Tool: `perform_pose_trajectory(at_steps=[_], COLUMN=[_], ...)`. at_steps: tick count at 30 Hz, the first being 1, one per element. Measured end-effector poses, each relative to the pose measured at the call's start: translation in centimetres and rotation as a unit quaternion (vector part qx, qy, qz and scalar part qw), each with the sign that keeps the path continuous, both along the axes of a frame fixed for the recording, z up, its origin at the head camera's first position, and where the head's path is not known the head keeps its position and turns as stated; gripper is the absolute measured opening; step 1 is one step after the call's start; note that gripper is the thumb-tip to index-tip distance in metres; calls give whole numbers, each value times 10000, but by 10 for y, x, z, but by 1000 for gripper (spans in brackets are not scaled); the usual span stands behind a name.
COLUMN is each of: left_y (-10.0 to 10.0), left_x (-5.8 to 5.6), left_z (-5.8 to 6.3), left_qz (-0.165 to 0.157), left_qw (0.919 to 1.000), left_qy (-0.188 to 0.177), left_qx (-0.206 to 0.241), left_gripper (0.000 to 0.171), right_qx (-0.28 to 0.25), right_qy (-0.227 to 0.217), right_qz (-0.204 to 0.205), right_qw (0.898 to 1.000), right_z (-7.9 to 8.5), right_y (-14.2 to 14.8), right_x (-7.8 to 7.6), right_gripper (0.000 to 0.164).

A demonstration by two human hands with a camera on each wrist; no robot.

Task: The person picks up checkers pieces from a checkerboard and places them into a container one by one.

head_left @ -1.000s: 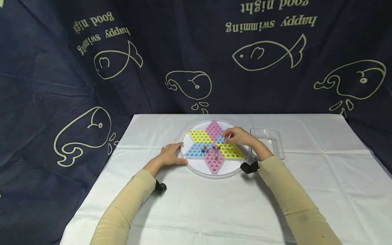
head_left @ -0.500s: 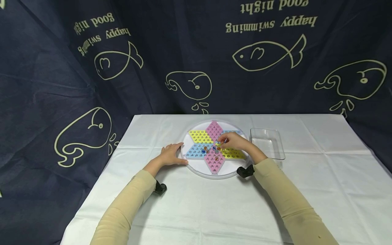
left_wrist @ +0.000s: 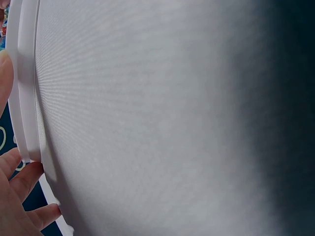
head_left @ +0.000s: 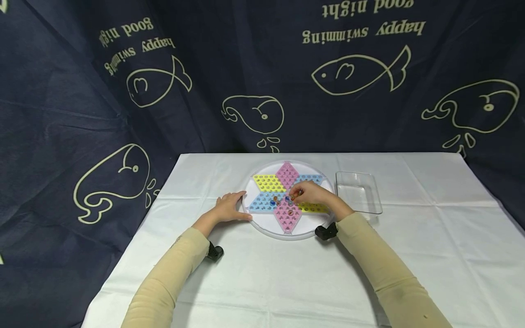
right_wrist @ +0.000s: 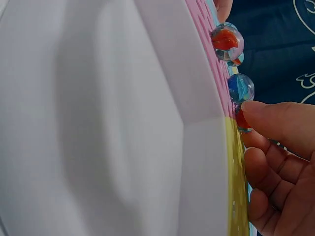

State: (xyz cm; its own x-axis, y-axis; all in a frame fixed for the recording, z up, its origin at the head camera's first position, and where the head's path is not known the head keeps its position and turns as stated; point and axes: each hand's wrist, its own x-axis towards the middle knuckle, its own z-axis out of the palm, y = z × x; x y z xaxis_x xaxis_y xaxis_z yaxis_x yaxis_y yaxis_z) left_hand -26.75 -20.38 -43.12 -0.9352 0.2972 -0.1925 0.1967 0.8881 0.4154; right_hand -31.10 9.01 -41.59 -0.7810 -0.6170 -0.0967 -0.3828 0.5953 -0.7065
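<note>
A round white Chinese checkers board (head_left: 262,226) carries a star of pink, yellow and blue points. My left hand (head_left: 226,208) rests spread against its left rim, thumb and fingers apart; in the left wrist view its fingertips (left_wrist: 33,173) touch the rim. Over the middle of the star, my right hand (head_left: 316,195) pinches a reddish marble (right_wrist: 240,118), which the thumb partly hides in the right wrist view. Several glass marbles sit around the board's centre, among them a blue one (right_wrist: 241,88) and an orange-red one (right_wrist: 228,43).
A clear rectangular box (head_left: 357,191) stands right of the board, beside my right forearm. The white tablecloth (head_left: 262,278) stretches in front. A dark blue curtain (head_left: 295,132) with fish and whale drawings hangs behind the table.
My right hand has moved left and toward me, from the right blue point to the star's middle. The left hand stays at the rim.
</note>
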Motion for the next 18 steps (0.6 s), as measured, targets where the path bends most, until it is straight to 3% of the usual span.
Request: perform_pose_trajectory(at_steps=[12,18], left_y=[-1,-1], left_x=[-2,-1], left_z=[-2,-2], left_qz=[-5,-7], left_qw=[10000,10000], left_qy=[13,7], left_qx=[23,15], left_gripper=[93,93], right_qx=[327,-25], right_qy=[153,171], right_qz=[-50,206], right_qw=[9993,9996], right_z=[-5,-18], right_y=[-1,3], right_x=[-2,-14], right_gripper=[20,15])
